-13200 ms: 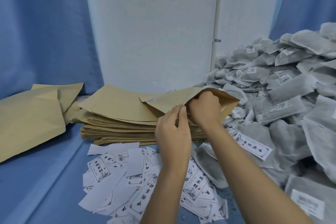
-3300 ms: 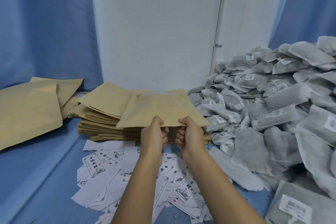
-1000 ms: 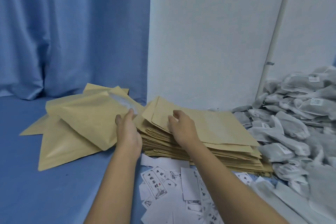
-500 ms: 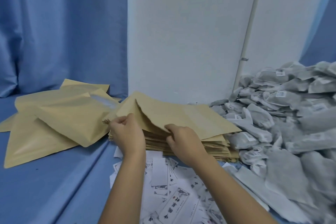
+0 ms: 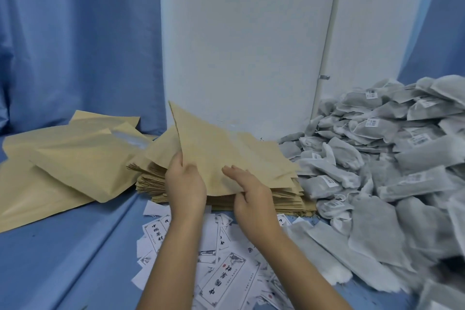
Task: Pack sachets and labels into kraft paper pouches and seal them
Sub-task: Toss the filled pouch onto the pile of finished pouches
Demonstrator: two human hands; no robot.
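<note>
My left hand (image 5: 185, 184) grips the near left edge of a flat kraft pouch (image 5: 214, 148), whose left corner is lifted above the stack of empty pouches (image 5: 276, 199). My right hand (image 5: 249, 191) holds the same pouch at its near edge, fingers laid over the top and thumb beneath. White printed labels (image 5: 221, 279) lie scattered in front of the stack, under my forearms. A large heap of grey sachets (image 5: 392, 158) fills the right side.
Filled kraft pouches (image 5: 63, 166) lie piled on the blue cloth at the left. A white wall panel (image 5: 239, 45) stands right behind the stack, with blue curtains on both sides. Bare blue cloth (image 5: 63, 259) shows at the near left.
The top pouch's left corner has risen higher off the stack. My left hand slid along its edge and my right hand shifted right on its near edge. The view turned slightly.
</note>
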